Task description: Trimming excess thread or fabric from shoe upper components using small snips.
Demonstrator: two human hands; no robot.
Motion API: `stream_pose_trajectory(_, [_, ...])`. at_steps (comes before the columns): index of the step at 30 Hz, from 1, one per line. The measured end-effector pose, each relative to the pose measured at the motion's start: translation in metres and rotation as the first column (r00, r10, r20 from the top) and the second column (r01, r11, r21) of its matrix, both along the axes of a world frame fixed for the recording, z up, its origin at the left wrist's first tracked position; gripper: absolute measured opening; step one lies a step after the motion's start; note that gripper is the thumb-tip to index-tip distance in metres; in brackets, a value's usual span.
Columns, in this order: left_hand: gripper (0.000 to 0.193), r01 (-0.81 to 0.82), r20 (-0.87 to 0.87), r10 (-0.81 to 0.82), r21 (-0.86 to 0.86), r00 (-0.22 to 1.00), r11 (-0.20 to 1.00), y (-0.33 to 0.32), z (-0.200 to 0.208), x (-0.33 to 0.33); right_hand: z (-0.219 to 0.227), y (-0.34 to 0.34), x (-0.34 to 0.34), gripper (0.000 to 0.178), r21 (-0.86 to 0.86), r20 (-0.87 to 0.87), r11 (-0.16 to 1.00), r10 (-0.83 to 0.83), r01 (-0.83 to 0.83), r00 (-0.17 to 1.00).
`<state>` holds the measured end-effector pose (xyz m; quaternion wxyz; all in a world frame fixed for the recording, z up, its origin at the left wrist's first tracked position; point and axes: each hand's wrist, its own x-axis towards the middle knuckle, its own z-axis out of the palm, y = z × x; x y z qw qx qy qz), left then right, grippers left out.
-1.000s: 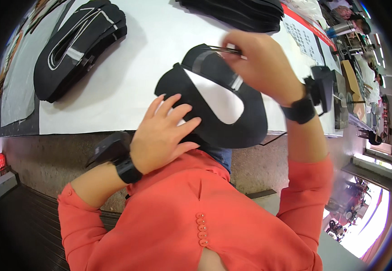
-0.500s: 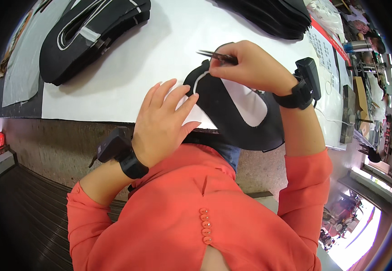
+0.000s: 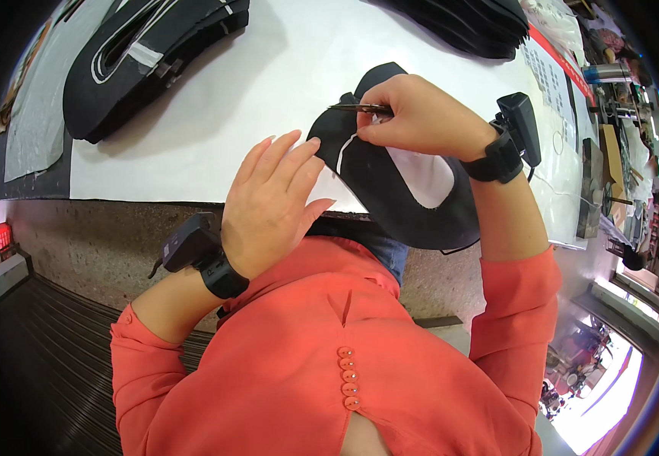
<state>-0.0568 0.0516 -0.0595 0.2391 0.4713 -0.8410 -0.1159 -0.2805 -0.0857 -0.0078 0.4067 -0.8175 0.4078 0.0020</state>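
Observation:
A black U-shaped piece (image 3: 390, 194), like a flat shoe upper, lies at the table's near edge and partly overhangs it. A narrow white strip (image 3: 342, 156) curves along its left part. My right hand (image 3: 421, 118) is closed over the piece, with thumb and forefinger pinching the strip's upper end. The same hand grips a dark, slim two-pointed tool (image 3: 348, 107), its tips pointing left; its kind is partly hidden by the fingers. My left hand (image 3: 272, 201) is open, fingers outstretched, with fingertips close to the piece's left edge; I cannot tell whether they touch it.
White sheeting (image 3: 193, 152) covers the table. At the back left lies a stack of black pieces (image 3: 90, 106) with white lines; another black stack (image 3: 470, 26) is at the back right. A printed sheet (image 3: 546, 72) and clear plastic (image 3: 550, 19) lie on the right.
My right hand has shifted slightly down and right, its tool turning more level. The strip's pinched end and the black piece have shifted slightly. My left fingertips have drawn back from the strip.

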Motion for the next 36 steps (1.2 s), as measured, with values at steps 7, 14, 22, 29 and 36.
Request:
stream_pose_trajectory(7, [0.052, 0.011, 0.014, -0.011, -0.002, 1.000, 1.000, -0.002, 0.004, -0.002, 0.001, -0.001, 0.001, 0.018, -0.004, 0.012, 1.000, 0.005, -0.005, 1.000])
stream_pose_trajectory(14, [0.048, 0.004, 0.048, -0.003, -0.019, 0.999, 1.000, -0.001, 0.005, -0.004, 0.001, -0.003, 0.001, 0.018, -0.047, 0.047, 0.998, -0.026, 0.028, 0.999])
stream_pose_trajectory(22, [0.045, 0.055, 0.009, -0.055, -0.036, 0.998, 0.998, -0.009, 0.005, -0.001, -0.015, -0.014, -0.002, 0.019, -0.082, 0.052, 0.991, -0.098, 0.102, 0.994])
stream_pose_trajectory(29, [0.032, 0.164, -0.027, -0.168, -0.120, 0.985, 0.979, -0.038, 0.007, -0.009, -0.014, -0.013, 0.005, 0.021, -0.112, -0.007, 0.987, -0.114, 0.112, 0.994])
stream_pose_trajectory(36, [0.032, 0.211, 0.095, -0.201, -0.106, 0.975, 0.972, -0.053, 0.004, -0.019, -0.019, 0.026, -0.011, 0.017, -0.376, 0.146, 0.889, -0.223, 0.262, 0.964])
